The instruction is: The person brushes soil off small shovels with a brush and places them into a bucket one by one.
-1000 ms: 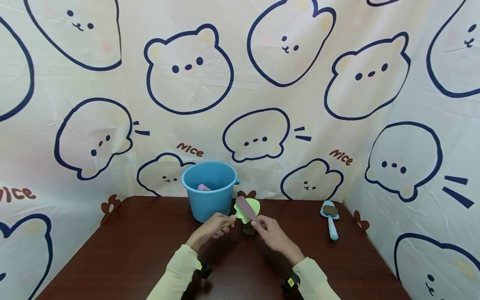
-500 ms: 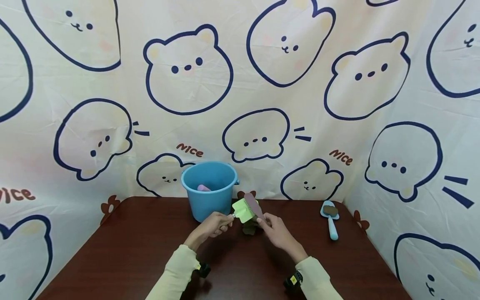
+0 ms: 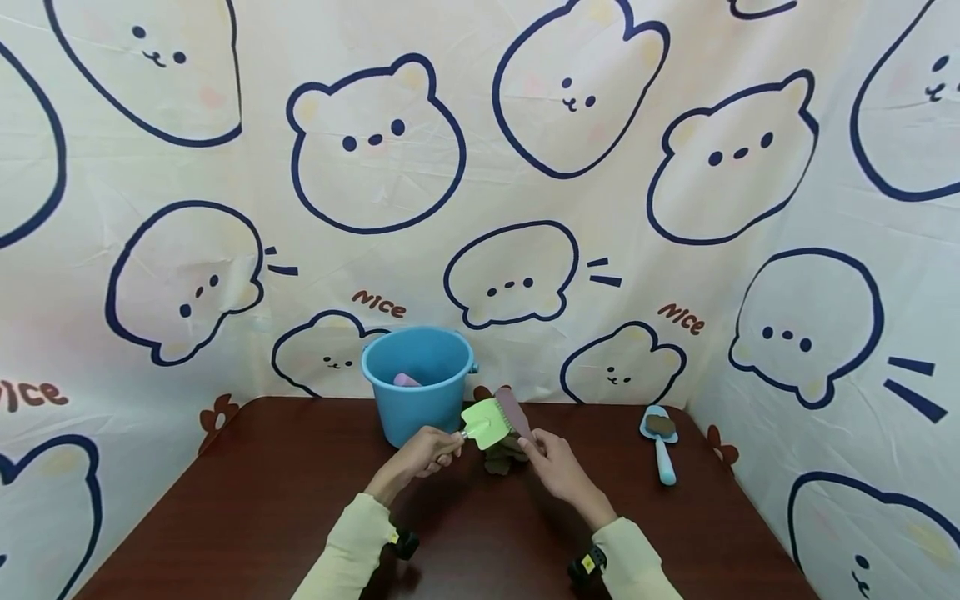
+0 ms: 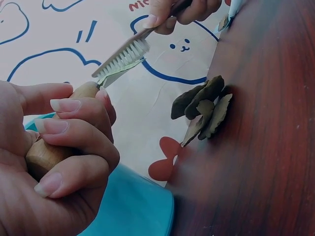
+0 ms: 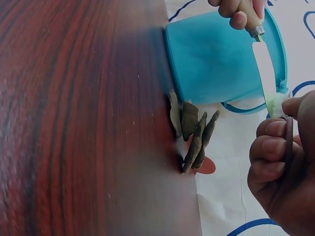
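My left hand (image 3: 423, 452) grips the wooden handle (image 4: 48, 157) of a small trowel, its light green blade (image 3: 483, 423) raised over the table. In my right hand (image 3: 561, 467) is a brush (image 3: 513, 412) with a mauve-brown back, held by its handle between thumb and curled fingers. Its white bristles (image 4: 129, 56) meet the blade near the tip end. Below the two tools, several flat grey-brown pieces (image 4: 209, 105) lie in a loose pile on the table; the blade partly hides them in the head view.
A blue bucket (image 3: 420, 408) with a pink object (image 3: 407, 380) inside stands behind my left hand. At the right of the dark wooden table (image 3: 480, 542) lies a light blue trowel (image 3: 665, 462) bearing a brown piece (image 3: 661, 425). A printed cloth hangs behind.
The brush has moved right across the green blade, from its middle to its tip end. The trowel has shifted slightly left and its blade shows more fully.
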A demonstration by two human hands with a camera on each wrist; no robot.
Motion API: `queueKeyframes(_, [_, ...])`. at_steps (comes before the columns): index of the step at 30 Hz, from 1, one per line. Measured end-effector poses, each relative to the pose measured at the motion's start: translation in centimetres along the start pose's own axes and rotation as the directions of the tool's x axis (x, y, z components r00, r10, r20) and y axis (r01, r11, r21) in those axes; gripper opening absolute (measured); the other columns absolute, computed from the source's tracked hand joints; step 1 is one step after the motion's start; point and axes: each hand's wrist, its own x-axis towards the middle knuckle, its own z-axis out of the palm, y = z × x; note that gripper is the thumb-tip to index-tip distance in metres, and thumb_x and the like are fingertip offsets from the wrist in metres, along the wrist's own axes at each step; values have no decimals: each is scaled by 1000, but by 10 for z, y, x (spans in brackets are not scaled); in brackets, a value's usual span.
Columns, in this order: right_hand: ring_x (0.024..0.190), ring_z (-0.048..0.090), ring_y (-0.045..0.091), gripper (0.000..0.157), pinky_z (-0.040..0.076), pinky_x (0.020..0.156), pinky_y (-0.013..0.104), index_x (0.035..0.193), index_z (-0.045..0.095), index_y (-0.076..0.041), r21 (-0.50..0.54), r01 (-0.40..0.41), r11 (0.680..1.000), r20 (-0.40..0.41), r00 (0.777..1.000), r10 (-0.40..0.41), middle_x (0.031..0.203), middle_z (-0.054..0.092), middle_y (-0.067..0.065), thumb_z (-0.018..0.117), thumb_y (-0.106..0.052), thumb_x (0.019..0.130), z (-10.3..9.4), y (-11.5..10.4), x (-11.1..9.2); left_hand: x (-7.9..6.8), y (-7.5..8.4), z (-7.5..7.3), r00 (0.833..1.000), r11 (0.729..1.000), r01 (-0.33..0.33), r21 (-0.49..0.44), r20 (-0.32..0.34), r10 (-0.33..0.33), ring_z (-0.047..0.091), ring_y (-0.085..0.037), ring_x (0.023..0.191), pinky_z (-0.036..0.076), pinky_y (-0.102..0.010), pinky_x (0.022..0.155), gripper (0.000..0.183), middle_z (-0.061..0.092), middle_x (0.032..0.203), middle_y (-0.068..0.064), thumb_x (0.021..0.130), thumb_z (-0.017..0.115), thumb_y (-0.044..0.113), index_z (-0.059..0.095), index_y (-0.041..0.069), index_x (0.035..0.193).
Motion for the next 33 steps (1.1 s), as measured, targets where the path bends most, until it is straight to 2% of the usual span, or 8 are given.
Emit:
queueKeyframes(4, [48, 35, 6, 42, 33, 47, 23, 94, 56, 1, -23, -16, 1000, -15, 1000, 15, 59, 41, -4, 47, -38, 109, -2, 3, 0, -1, -1, -1, 1000, 1000, -7, -8, 1, 7, 32, -8, 49, 23, -21, 41, 35, 44, 62, 2, 107, 46, 23, 65, 3, 85])
queueKeyframes(10, [49, 37, 7, 49, 35, 47, 23, 97, 57, 3, -33, -57, 998, -22, 998, 57, 61, 43, -3, 46, -43, 108, -3, 6, 0, -2, -4, -1, 1000, 1000, -12, -1, -2, 12, 33, -8, 49, 24, -21, 41, 36, 46, 62, 2, 107, 48, 26, 65, 4, 84])
queueKeyframes(14, [49, 36, 8, 49, 34, 47, 24, 97, 57, 3, -38, -84, 996, -64, 995, 81, 61, 44, -3, 46, -44, 108, -3, 7, -1, -2, -5, -1, 1000, 1000, -17, -3, -1, 17, 33, -8, 49, 23, -22, 41, 36, 46, 62, 2, 107, 47, 25, 65, 4, 84])
queueKeyframes(22, [47, 32, 7, 41, 31, 47, 25, 88, 55, -5, -20, -113, 993, -155, 982, 108, 60, 40, -3, 50, -41, 107, -3, 7, -3, -1, -5, -1, 1000, 1000, -12, -20, -2, 12, 34, -8, 49, 23, -21, 40, 35, 48, 62, 1, 106, 49, 25, 64, 4, 84])
queueKeyframes(29, [48, 32, 8, 43, 30, 46, 24, 89, 57, -5, -16, -60, 998, -209, 976, 55, 59, 39, -5, 49, -43, 107, 2, 3, 0, 0, -3, -3, 1000, 1000, -16, -24, -10, 16, 36, -8, 50, 24, -21, 41, 35, 48, 64, 1, 106, 49, 26, 65, 3, 85])
queueKeyframes(33, [48, 33, 7, 39, 31, 47, 24, 88, 57, -9, 1, -30, 1000, -213, 977, 29, 58, 39, -5, 49, -42, 107, 5, -5, 3, 1, -1, -5, 1000, 1000, -13, -16, -11, 13, 36, -8, 50, 24, -21, 41, 36, 48, 63, 1, 107, 47, 25, 65, 4, 85])
